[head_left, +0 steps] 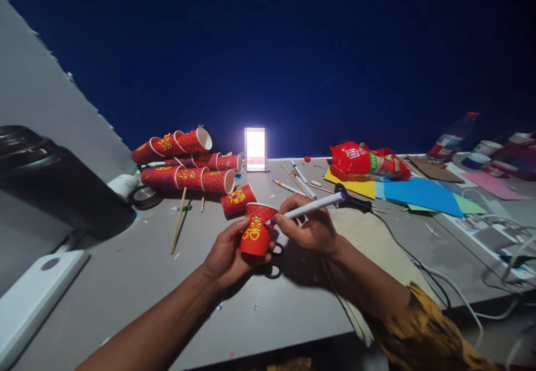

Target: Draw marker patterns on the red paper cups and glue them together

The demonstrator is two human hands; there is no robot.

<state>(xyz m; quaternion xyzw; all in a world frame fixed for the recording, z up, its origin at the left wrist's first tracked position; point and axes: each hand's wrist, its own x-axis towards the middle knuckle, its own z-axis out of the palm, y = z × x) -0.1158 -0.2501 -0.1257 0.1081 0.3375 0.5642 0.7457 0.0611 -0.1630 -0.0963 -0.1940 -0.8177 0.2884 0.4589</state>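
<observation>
A red paper cup [256, 243] with yellow printing is held upright in my left hand [228, 253], the fingers wrapped round its lower side. My right hand [312, 227] grips a white marker [312, 207] with a purple end, its tip at the cup's printed side; whether it touches I cannot tell. Partly hidden behind the cup and left hand are the dark handles of scissors [273, 271] on the table. Another red paper cup [238, 199] lies on its side just behind the held one.
Stacked red cups [188, 179] lie back left, near wooden sticks [179, 220] and a dark bottle [71, 181]. A lit screen [255, 150] stands at the back. Coloured paper [422, 195], a red plastic package [355, 158], a cloth [377, 242] and white cables [456, 287] occupy the right.
</observation>
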